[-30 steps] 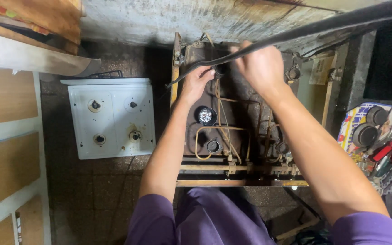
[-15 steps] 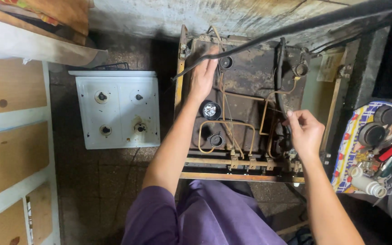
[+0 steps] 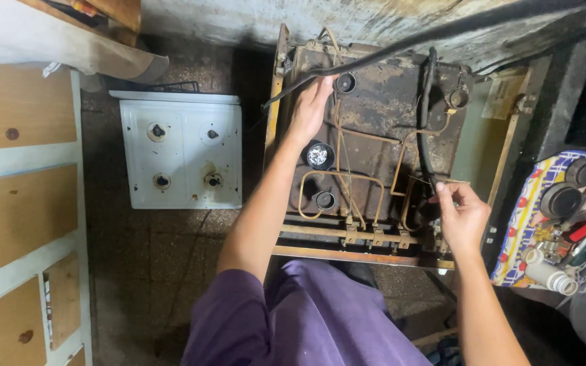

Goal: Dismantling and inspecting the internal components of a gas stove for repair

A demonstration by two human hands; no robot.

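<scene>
Stove chassis | left hand flat on it | right hand pinching thin tube

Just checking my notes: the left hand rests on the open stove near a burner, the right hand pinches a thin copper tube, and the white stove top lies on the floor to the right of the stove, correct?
Not quite. The head view shows the white stove top on the floor to the left of the stove, not the right. The rest holds: left hand rests near a burner, right hand pinches a copper tube.
</scene>
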